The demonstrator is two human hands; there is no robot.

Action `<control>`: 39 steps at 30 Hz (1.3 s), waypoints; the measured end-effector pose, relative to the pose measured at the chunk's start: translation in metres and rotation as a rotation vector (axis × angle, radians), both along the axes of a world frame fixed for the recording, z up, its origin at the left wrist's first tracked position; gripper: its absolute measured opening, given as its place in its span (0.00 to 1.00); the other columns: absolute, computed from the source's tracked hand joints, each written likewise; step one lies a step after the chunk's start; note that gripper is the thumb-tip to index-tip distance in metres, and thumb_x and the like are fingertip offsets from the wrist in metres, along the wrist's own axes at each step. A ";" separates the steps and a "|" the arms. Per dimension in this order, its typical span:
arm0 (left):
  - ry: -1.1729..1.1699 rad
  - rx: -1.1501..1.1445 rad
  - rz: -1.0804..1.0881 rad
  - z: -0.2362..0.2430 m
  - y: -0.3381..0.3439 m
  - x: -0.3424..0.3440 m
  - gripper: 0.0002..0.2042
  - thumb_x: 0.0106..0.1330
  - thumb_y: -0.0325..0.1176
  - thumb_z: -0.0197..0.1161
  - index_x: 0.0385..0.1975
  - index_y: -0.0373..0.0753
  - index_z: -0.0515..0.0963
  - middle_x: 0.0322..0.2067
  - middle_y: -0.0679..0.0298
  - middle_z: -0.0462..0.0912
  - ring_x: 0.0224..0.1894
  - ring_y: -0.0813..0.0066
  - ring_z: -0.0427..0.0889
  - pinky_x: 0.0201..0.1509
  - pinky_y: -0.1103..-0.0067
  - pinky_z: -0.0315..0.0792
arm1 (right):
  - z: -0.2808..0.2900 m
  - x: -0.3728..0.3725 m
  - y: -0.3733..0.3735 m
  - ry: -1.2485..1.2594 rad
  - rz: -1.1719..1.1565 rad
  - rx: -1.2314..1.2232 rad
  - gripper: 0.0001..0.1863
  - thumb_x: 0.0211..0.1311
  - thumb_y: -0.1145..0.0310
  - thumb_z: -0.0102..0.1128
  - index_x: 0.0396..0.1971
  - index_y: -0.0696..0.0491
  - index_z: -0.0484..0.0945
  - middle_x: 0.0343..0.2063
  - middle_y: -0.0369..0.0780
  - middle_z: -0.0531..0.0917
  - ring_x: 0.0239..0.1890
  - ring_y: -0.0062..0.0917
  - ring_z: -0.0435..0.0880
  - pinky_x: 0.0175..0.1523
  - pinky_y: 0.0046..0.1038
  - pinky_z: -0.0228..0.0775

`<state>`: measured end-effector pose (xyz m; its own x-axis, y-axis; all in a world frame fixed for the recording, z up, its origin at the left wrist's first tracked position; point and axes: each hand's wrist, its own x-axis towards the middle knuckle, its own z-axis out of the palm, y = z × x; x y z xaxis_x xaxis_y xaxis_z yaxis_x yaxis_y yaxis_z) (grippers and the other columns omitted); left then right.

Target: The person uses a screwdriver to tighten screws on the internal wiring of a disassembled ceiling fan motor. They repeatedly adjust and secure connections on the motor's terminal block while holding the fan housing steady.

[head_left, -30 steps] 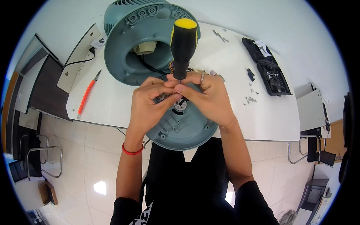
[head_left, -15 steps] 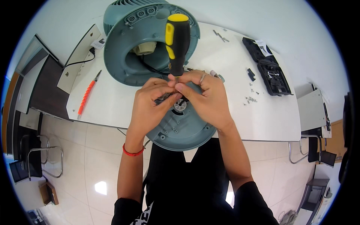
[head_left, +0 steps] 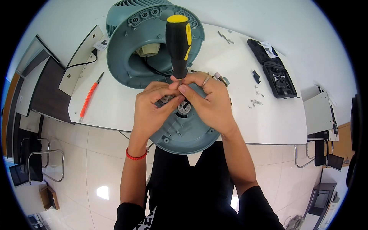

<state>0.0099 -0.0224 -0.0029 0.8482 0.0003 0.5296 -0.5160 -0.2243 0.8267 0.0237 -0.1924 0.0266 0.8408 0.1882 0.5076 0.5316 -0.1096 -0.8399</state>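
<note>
Upright, screwdriver (head_left: 178, 42) above right hand (head_left: 209, 101), left hand (head_left: 153, 111) alongside

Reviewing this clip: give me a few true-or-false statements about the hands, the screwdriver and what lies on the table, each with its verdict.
1. Both hands, left hand and right hand, meet at the shaft of the black-and-yellow screwdriver. True.
2. The screwdriver lies flat on the white table. False: it stands upright over the round teal cover.
3. An orange tool lies to the person's left. True.
4. The black bit case is closed. False: it lies open.
5. The red wristband is on the right wrist. False: on the left.
</note>
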 end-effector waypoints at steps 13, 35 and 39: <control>-0.069 0.073 -0.020 -0.001 0.002 -0.001 0.09 0.53 0.24 0.76 0.34 0.35 0.87 0.30 0.62 0.87 0.39 0.69 0.84 0.42 0.75 0.78 | -0.008 0.001 -0.002 0.066 0.035 0.078 0.14 0.57 0.75 0.71 0.43 0.60 0.83 0.31 0.38 0.88 0.36 0.25 0.84 0.49 0.27 0.74; -0.199 0.503 0.094 0.013 0.004 -0.016 0.17 0.51 0.28 0.77 0.43 0.41 0.89 0.36 0.63 0.88 0.45 0.66 0.83 0.53 0.70 0.73 | 0.059 -0.014 -0.019 -0.030 0.081 0.454 0.21 0.70 0.74 0.64 0.59 0.61 0.71 0.47 0.47 0.86 0.46 0.23 0.86 0.53 0.24 0.78; -0.212 0.495 0.137 0.014 -0.002 -0.022 0.13 0.52 0.27 0.77 0.39 0.42 0.89 0.35 0.64 0.88 0.44 0.65 0.82 0.51 0.71 0.74 | 0.062 -0.021 -0.035 -0.087 0.036 0.491 0.20 0.71 0.76 0.63 0.59 0.63 0.71 0.45 0.48 0.87 0.43 0.24 0.87 0.52 0.25 0.80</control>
